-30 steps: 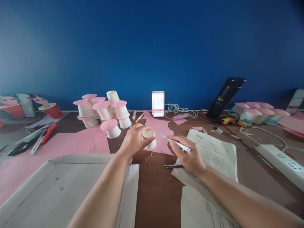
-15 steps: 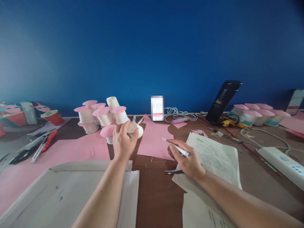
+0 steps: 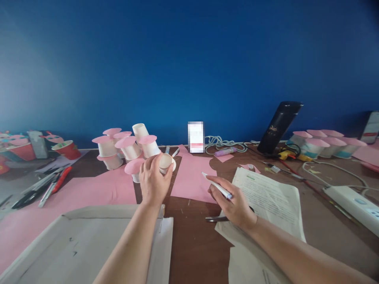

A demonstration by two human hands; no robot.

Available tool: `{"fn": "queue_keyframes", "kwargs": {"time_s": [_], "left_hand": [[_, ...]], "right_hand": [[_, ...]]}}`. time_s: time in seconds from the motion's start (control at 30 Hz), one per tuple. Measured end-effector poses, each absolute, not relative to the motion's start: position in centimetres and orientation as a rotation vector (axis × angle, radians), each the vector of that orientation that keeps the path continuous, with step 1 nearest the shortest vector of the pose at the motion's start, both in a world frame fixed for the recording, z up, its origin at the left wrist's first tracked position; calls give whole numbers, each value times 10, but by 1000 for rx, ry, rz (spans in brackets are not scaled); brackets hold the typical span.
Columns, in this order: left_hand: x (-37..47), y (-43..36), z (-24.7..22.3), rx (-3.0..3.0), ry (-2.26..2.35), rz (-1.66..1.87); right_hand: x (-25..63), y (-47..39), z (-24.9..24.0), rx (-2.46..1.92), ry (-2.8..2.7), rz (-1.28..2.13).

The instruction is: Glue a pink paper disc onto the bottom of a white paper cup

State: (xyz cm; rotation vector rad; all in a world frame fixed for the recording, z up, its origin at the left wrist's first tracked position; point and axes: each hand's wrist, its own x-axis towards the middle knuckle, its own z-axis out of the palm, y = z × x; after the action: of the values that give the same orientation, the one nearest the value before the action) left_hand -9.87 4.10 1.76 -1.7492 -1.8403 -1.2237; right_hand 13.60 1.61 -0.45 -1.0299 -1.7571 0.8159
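My left hand (image 3: 155,179) is closed round a white paper cup (image 3: 166,161), whose open mouth tilts toward me. Between the fingers and thumb of my right hand (image 3: 232,199) is a white pen (image 3: 221,189), its tip pointing left over a sheet of pink paper (image 3: 194,177). Left of the held cup stand several white paper cups (image 3: 107,149) with pink paper discs (image 3: 135,166) on them, some stacked. Partly hidden under my right hand lies a pair of scissors (image 3: 216,219), on the edge of a printed sheet (image 3: 269,197).
A white board or box (image 3: 100,244) lies front left, near a red-handled cutter (image 3: 61,179). Behind stand a phone (image 3: 196,138) and a leaning black bottle (image 3: 278,128). At right are more disc-topped cups (image 3: 315,148) and a white power strip (image 3: 353,207).
The held cup has turned in my left hand, its mouth now facing me more. My right hand and the pen have shifted slightly, and the pen's rear end has dropped a little.
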Motion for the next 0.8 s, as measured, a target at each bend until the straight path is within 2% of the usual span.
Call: {"fn": "queue_keyframes", "kwargs": {"time_s": [0.5,0.8], "left_hand": [[-101,43,14,-1780,-1871,-1157],[-104,44,11,-1748,-1989,-947]], "right_hand": [[136,12,-3,-1002,-1997,722],[136,14,-7,-1003,-1998,710]]}}
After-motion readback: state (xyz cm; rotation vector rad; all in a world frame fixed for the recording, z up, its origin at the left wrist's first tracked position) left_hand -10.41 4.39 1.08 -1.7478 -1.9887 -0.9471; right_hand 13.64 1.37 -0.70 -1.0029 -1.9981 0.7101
